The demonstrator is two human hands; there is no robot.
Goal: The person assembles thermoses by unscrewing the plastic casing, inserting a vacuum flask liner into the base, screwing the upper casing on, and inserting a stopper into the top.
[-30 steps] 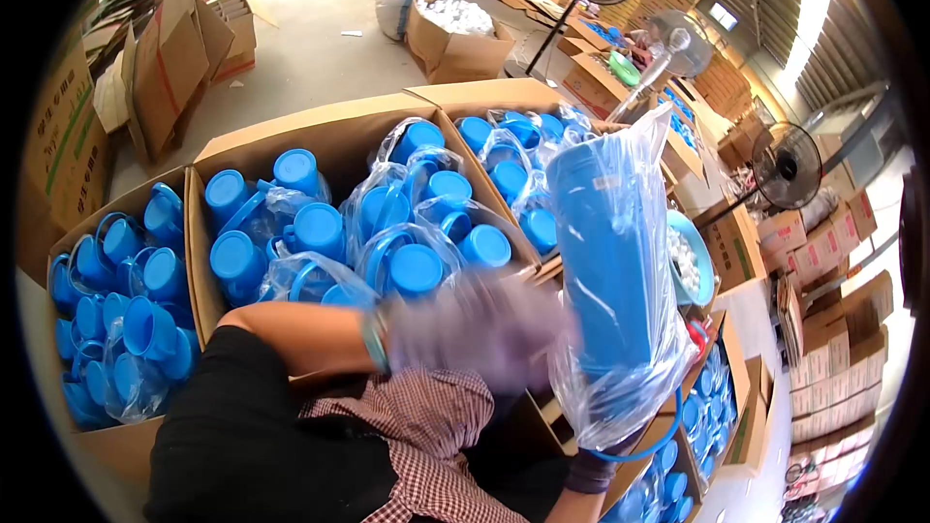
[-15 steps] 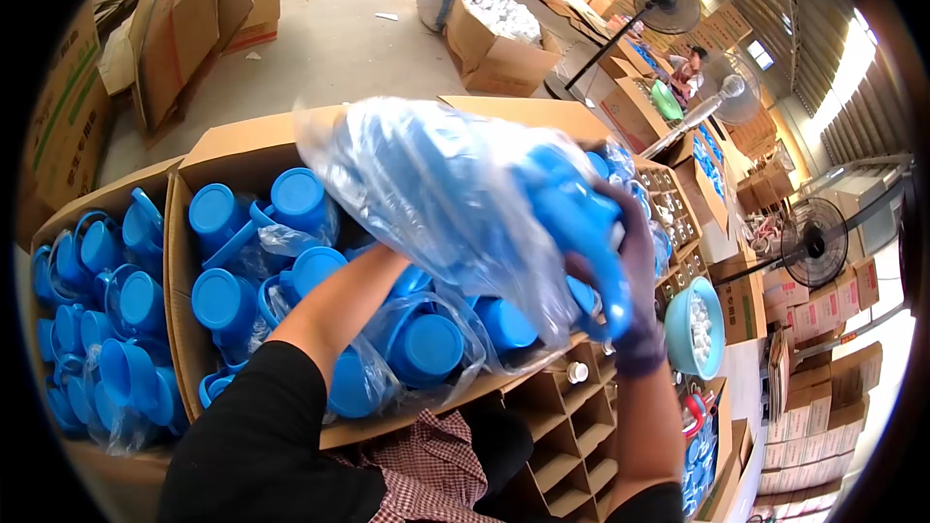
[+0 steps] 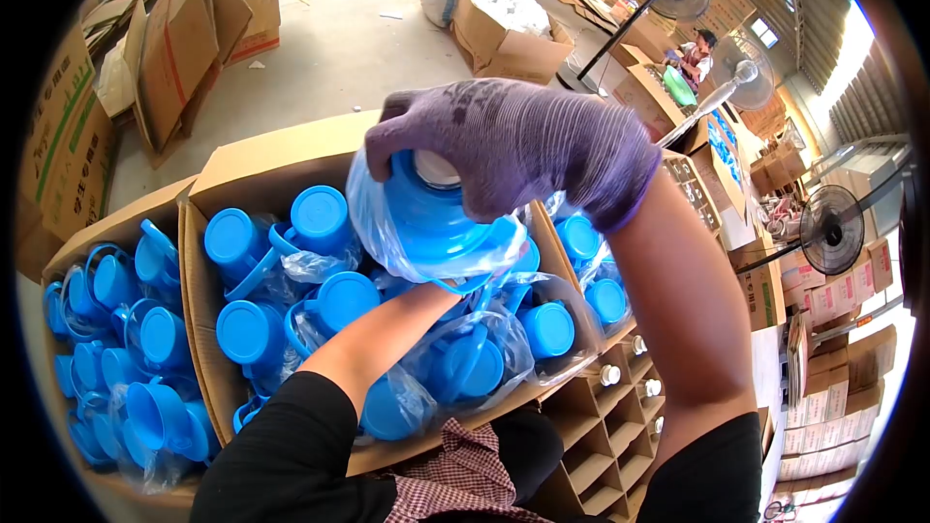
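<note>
A blue plastic container (image 3: pixel 417 223) in a clear bag is held up over an open carton, with a pale round top (image 3: pixel 436 169) showing in it. My right hand (image 3: pixel 523 140), in a purple knit glove with dark smudges, curls over that top, its fingers closed around it. From below, my bare left forearm (image 3: pixel 387 329) reaches up behind the container; the left hand's fingers are hidden by it. Beneath both arms the carton (image 3: pixel 276 150) holds several blue handled cups (image 3: pixel 346 300), some in clear bags.
Another carton of blue cups (image 3: pixel 163 334) stands at left. A divided carton (image 3: pixel 591 426) with white-capped bottles (image 3: pixel 609 375) is at lower right. Folded cardboard (image 3: pixel 174 39), a box of white pieces (image 3: pixel 513 24), fans (image 3: pixel 833 230) and a co-worker (image 3: pixel 696 58) are farther off.
The blue container has turned from lying sideways to its pale top facing me. My right hand has moved from its right side up and left over the top.
</note>
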